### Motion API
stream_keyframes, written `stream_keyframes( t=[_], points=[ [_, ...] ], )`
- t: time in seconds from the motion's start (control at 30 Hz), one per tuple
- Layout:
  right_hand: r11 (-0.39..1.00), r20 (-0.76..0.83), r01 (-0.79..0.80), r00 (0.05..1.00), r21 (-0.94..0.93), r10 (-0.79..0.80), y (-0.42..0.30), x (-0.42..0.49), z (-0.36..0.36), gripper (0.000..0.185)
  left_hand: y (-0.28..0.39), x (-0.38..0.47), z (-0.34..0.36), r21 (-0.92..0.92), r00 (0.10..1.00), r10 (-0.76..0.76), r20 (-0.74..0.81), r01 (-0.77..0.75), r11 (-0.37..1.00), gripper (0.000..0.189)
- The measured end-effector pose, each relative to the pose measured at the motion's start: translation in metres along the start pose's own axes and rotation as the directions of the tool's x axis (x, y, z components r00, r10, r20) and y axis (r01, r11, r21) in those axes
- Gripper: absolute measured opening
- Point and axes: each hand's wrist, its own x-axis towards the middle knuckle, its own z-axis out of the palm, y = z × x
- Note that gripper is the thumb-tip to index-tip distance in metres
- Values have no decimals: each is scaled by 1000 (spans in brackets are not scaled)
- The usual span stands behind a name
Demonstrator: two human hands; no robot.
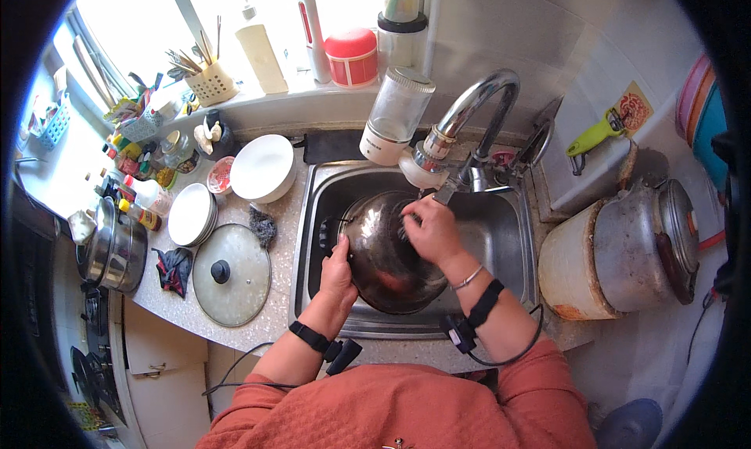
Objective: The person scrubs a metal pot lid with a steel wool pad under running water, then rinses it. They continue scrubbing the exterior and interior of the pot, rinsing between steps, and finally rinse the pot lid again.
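Observation:
A round, dark metal pan (381,267) lies tilted in the stainless steel sink (490,232), its rounded surface facing up. My left hand (339,273) grips the pan's left rim, thumb on top. Over the pan's upper right part, just below the faucet (437,147), my right hand (431,229) has its fingers curled around something greyish, perhaps a metal scrubber; blur and the fingers mostly hide it. A black handle (326,236) shows at the pan's left edge. On the counter left of the sink are a glass lid (234,290) with a black knob and a dark wire scouring pad (262,225).
A white bowl (264,167), stacked white plates (190,214) and a dark cloth (173,270) stand or lie on the left counter. Right of the sink is a large metal pot (631,249). A soap dispenser (261,56) stands on the sill. Cables hang from both wrist straps.

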Motion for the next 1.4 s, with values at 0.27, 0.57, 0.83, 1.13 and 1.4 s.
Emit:
stream_keyframes(
  t=[0.27, 0.57, 0.83, 1.13, 1.4],
  points=[
    [997, 132, -21, 991, 77, 10, 3, 5, -5, 7, 2, 4, -1, -10, 998, -42, 53, 43, 999, 36],
    [959, 239, 79, 960, 273, -148, 7, -6, -3, 8, -1, 3, -7, -36, 961, -170, 217, 182, 983, 47],
    [974, -157, -228, 962, 3, 225, 43, 7, -29, 15, 8, 6, -12, -77, 936, -243, 256, 270, 960, 52],
    [995, 23, -16, 1000, -99, 18, 13, 0, 3, 30, -1, -2, 4, 3, 950, -193, 247, 199, 980, 47],
    [1000, -4, 5, 1000, -28, -5, 0, -50, -9, 20, 2, 15, -10, -111, 942, -221, 252, 255, 960, 55]
  ],
)
